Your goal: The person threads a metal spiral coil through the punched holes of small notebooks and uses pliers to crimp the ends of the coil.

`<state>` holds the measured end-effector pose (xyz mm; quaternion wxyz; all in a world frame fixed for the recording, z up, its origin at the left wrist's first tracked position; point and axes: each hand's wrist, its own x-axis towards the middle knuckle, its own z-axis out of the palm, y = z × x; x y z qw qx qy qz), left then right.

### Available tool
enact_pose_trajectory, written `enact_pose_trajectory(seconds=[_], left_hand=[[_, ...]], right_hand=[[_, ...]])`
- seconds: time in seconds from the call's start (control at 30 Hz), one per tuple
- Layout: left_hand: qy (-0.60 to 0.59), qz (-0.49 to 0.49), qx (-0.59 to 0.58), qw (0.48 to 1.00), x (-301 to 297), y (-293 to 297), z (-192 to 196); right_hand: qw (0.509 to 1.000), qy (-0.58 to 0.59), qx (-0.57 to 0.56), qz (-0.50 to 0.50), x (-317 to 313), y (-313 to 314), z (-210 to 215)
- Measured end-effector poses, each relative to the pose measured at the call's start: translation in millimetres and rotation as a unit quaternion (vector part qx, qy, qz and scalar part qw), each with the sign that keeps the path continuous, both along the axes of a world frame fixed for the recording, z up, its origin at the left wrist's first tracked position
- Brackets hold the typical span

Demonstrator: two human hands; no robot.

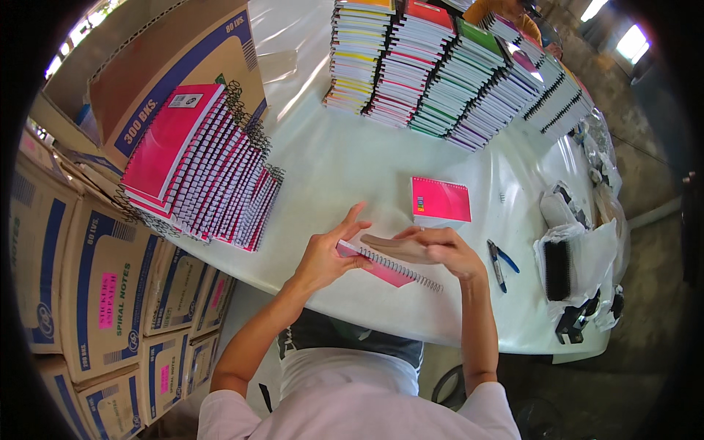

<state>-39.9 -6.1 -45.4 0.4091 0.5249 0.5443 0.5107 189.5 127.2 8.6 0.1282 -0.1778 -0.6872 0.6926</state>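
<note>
A pink-covered spiral notebook (392, 274) is tilted above the table's near edge. My left hand (326, 253) grips its left end, thumb on the near side. The wire coil runs along its upper edge and sticks out past the right end. Over the coil is my right hand (440, 249), its fingers pointing left and smeared by motion, so their hold is unclear. Beyond it lies a small stack of pink notebooks (440, 199). Pliers with a blue handle (507, 259) lie on the table to the right of my right hand.
A leaning pile of pink notebooks (213, 176) with protruding coils stands left, before an open cardboard box (198, 73). Tall notebook stacks (411, 73) line the far side. Plastic-wrapped black coils (568, 268) lie right. Closed cartons (114, 286) are stacked beside the table at left.
</note>
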Motion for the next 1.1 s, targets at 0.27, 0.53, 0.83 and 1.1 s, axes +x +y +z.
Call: enact_pose_trajectory(seconds=[0.27, 0.53, 0.83, 1.1], left_hand=[[-0.052, 0.010, 0.006, 0.999, 2, 3, -7], [-0.036, -0.026, 0.000, 0.999, -3, -1, -11], [-0.052, -0.066, -0.020, 0.996, -36, -11, 16], [0.408, 0.018, 0.121, 0.905, 8, -20, 17]], right_hand=[[0.999, 0.004, 0.047, 0.012, -12, -11, 11], [0.979, -0.106, 0.173, -0.035, -23, -17, 14], [0.810, -0.291, 0.461, -0.216, 68, -34, 3], [0.624, -0.410, 0.547, -0.378, 161, -20, -64]])
